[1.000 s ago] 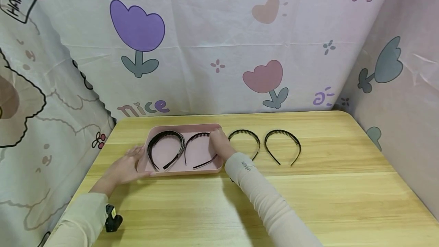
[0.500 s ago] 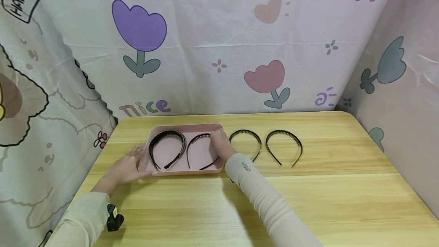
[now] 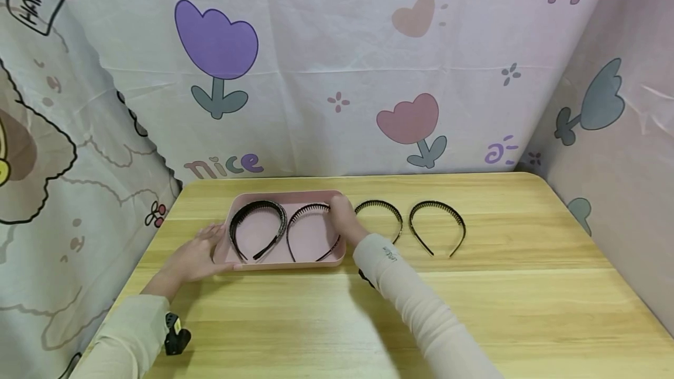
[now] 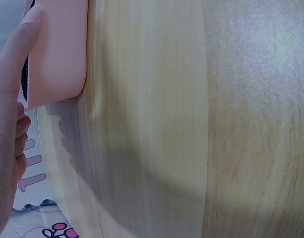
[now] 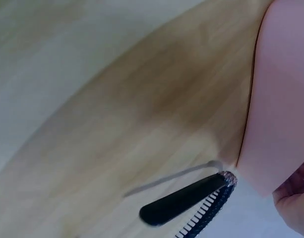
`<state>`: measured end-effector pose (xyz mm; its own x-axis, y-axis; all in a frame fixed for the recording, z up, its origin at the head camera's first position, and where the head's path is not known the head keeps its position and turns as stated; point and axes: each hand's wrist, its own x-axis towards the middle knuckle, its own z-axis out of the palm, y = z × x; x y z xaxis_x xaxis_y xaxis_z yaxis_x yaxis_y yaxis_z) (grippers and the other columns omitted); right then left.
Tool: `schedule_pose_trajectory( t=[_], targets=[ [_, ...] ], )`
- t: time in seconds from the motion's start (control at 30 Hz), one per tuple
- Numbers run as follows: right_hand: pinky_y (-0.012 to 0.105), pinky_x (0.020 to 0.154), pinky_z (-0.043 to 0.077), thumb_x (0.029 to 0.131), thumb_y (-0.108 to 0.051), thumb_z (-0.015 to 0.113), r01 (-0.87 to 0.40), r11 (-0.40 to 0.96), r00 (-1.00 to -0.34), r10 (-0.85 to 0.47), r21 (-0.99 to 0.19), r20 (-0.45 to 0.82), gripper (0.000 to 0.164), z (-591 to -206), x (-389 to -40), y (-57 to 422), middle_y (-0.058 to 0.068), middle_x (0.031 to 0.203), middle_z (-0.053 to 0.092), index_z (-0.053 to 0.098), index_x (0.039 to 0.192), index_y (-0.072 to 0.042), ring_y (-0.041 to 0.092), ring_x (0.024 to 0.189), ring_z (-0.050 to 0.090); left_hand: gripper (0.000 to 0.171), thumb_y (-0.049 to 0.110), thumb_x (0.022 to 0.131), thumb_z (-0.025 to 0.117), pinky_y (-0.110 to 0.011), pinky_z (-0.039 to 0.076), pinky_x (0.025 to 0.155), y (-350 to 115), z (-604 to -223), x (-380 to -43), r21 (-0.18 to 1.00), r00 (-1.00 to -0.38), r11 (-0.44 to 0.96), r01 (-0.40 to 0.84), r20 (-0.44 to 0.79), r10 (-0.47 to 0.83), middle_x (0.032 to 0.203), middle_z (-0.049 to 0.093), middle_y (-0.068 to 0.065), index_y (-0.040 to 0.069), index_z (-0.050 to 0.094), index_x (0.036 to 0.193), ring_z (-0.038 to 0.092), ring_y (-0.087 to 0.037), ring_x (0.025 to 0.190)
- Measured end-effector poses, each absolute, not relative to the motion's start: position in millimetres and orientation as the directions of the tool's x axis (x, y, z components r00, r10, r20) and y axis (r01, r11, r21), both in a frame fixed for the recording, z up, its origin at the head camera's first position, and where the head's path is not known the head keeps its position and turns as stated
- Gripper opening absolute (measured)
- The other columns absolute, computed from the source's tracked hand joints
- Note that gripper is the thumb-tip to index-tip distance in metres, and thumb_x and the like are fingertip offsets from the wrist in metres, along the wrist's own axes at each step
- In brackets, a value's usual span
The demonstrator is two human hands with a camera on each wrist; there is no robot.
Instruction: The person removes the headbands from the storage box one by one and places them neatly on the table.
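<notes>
In the head view, a pink tray lies on the wooden table. Several black headbands overlap in its left half. Another black, toothed headband lies in the right half. My left hand holds the tray's front left corner, thumb along the front wall; the left wrist view shows this thumb on the pink wall. My right hand reaches over the tray's right end and grips the right-half headband by its upper right side. That grip is hidden from the head view. The right wrist view shows curled fingers by the tray.
To the right of the tray, two toothed headbands stand apart on the table: one partly behind my right wrist, the other farther right. A patterned cloth hangs behind the table.
The right-half headband has turned a little, its lower right end shifting rightward. My right hand has moved slightly right. My left hand stays on the tray.
</notes>
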<state>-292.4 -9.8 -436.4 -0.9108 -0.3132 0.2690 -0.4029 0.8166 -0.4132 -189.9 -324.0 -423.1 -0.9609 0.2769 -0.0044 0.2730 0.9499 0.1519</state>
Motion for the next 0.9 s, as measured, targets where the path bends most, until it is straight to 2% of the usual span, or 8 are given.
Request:
schedule_pose_trajectory(
  t=[0.07, 0.17, 0.23, 0.37, 0.77, 0.9],
  targets=[
    [0.032, 0.072, 0.055, 0.076, 0.012, 0.057, -0.438, 0.809, -0.891, -0.335, -0.392, 0.305, 0.019, -436.4, -292.9, -7.0, 0.012, 0.089, 0.070, 0.071, 0.080, -0.002, 0.024, 0.087, 0.067, 0.102, 0.064, 0.073, 0.063, -0.062, 0.031, 0.104, -324.4, -423.6, -190.1, 0.154, -0.961, 0.950, 0.272, -0.004, 0.276, 0.142, 0.034, -0.031, -0.011, 0.037, 0.136, 0.029, -0.053, 0.130],
    [0.034, 0.078, 0.056, 0.076, 0.012, 0.058, -0.466, 0.782, -0.877, -0.349, -0.414, 0.329, 0.022, -435.2, -292.5, -2.8, 0.014, 0.097, 0.070, 0.072, 0.087, 0.000, 0.026, 0.093, 0.067, 0.102, 0.064, 0.073, 0.062, -0.062, 0.030, 0.104, -324.8, -423.9, -190.2, 0.152, -0.961, 0.950, 0.272, -0.009, 0.277, 0.143, 0.033, -0.031, -0.011, 0.036, 0.136, 0.029, -0.052, 0.130],
    [0.035, 0.084, 0.055, 0.077, 0.013, 0.059, -0.463, 0.739, -0.884, -0.346, -0.489, 0.313, 0.026, -433.9, -292.3, -0.2, 0.016, 0.104, 0.069, 0.071, 0.097, 0.002, 0.029, 0.099, 0.065, 0.102, 0.065, 0.073, 0.062, -0.062, 0.030, 0.105, -325.1, -424.3, -190.4, 0.150, -0.961, 0.951, 0.270, -0.015, 0.275, 0.143, 0.033, -0.031, -0.011, 0.036, 0.137, 0.028, -0.052, 0.131],
    [0.036, 0.085, 0.055, 0.080, 0.011, 0.060, -0.405, 0.653, -0.913, -0.320, -0.640, 0.252, 0.030, -432.7, -293.1, 4.0, 0.020, 0.110, 0.067, 0.066, 0.109, 0.005, 0.031, 0.101, 0.064, 0.102, 0.065, 0.073, 0.062, -0.063, 0.030, 0.104, -325.5, -424.7, -190.7, 0.149, -0.961, 0.951, 0.271, -0.020, 0.277, 0.143, 0.033, -0.031, -0.011, 0.035, 0.137, 0.029, -0.053, 0.130],
    [0.030, 0.073, 0.058, 0.081, 0.006, 0.063, -0.261, 0.509, -0.964, -0.179, -0.820, 0.195, 0.019, -428.1, -293.3, 11.1, 0.019, 0.099, 0.070, 0.071, 0.099, 0.006, 0.029, 0.094, 0.068, 0.101, 0.063, 0.074, 0.063, -0.064, 0.030, 0.103, -325.1, -424.6, -189.2, 0.155, -0.962, 0.952, 0.265, -0.017, 0.271, 0.144, 0.031, -0.030, -0.010, 0.034, 0.138, 0.028, -0.054, 0.129],
    [0.026, 0.071, 0.058, 0.081, 0.003, 0.065, -0.175, 0.484, -0.984, -0.122, -0.858, 0.131, 0.018, -423.6, -293.3, 12.7, 0.017, 0.098, 0.071, 0.072, 0.098, 0.003, 0.027, 0.092, 0.068, 0.101, 0.063, 0.074, 0.063, -0.064, 0.030, 0.103, -324.5, -423.3, -188.8, 0.160, -0.962, 0.951, 0.264, -0.019, 0.271, 0.144, 0.031, -0.030, -0.010, 0.034, 0.138, 0.028, -0.055, 0.129]
  ],
)
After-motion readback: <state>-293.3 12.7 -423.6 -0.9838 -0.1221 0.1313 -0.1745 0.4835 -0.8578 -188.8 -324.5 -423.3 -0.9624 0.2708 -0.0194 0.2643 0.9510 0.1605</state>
